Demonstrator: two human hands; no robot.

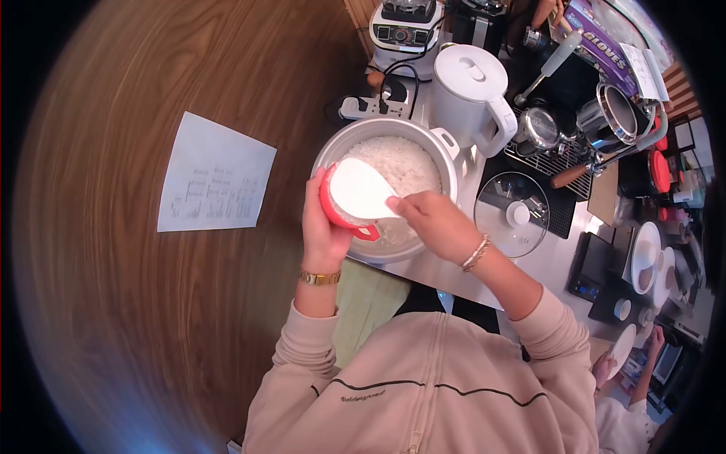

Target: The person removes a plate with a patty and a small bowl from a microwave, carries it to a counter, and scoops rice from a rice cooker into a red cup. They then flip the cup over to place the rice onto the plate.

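Observation:
A rice cooker pot point(452, 184) full of white rice point(412, 168) stands in front of me on the counter. Over its near left side, my left hand point(324, 227) is wrapped round a red cup point(330, 203) with a handle. My right hand point(432, 221) grips a white rice paddle point(361, 188) by its narrow end. The paddle's broad blade lies across the cup's mouth, so what is inside the cup is mostly hidden. Part of the pot's near side shows bare wall below the rice.
A white electric kettle point(470, 76) stands right behind the pot, near a power strip point(370, 107) and a blender point(406, 38). The glass lid point(505, 234) lies to the right. A printed sheet point(215, 174) hangs on the wood panel. Another person's hand point(603, 369) holds a plate at far right.

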